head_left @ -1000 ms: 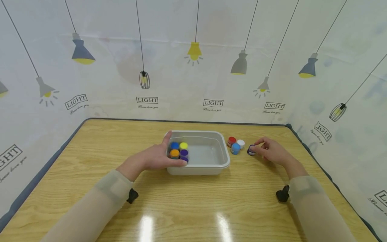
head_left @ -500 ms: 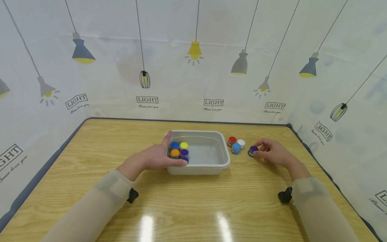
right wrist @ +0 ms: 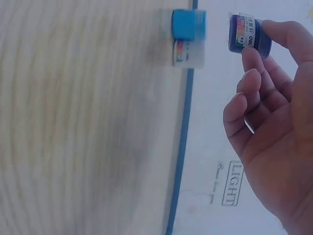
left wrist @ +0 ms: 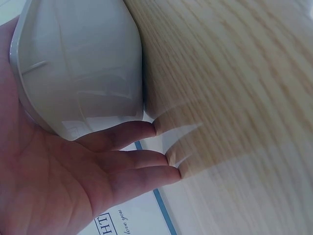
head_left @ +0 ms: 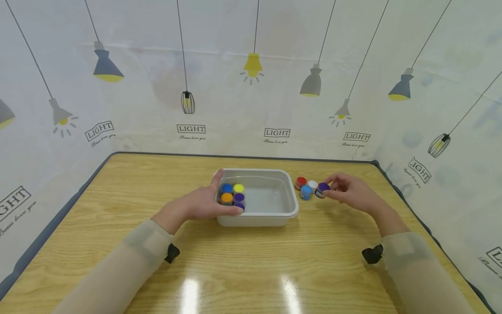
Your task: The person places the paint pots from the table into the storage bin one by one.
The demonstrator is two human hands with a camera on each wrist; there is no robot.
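Note:
My right hand (head_left: 353, 194) pinches a small paint jar with a purple lid (head_left: 323, 187) between thumb and fingers, just above the table right of the tub. In the right wrist view the printed label of this paint jar (right wrist: 240, 35) faces the camera. My left hand (head_left: 200, 203) rests against the left end of a white plastic tub (head_left: 288, 211), thumb along the near rim, index finger at the far corner. The left wrist view shows its other fingers (left wrist: 132, 183) straight, outside the tub wall. Several paint jars with blue, yellow, orange (head_left: 226, 197) and purple lids stand inside the tub's left end.
Beside the tub's right wall, three more jars stand close together: a red-lidded jar (head_left: 300, 182), a white-lidded jar (head_left: 312, 185) and a light blue jar (head_left: 306, 192). A printed cloth (head_left: 235, 139) hangs behind the wooden table (head_left: 251, 261).
My right hand has raised the purple-lidded paint jar off the table and shifted it slightly left, toward the three standing jars. The left hand and the tub have stayed in place.

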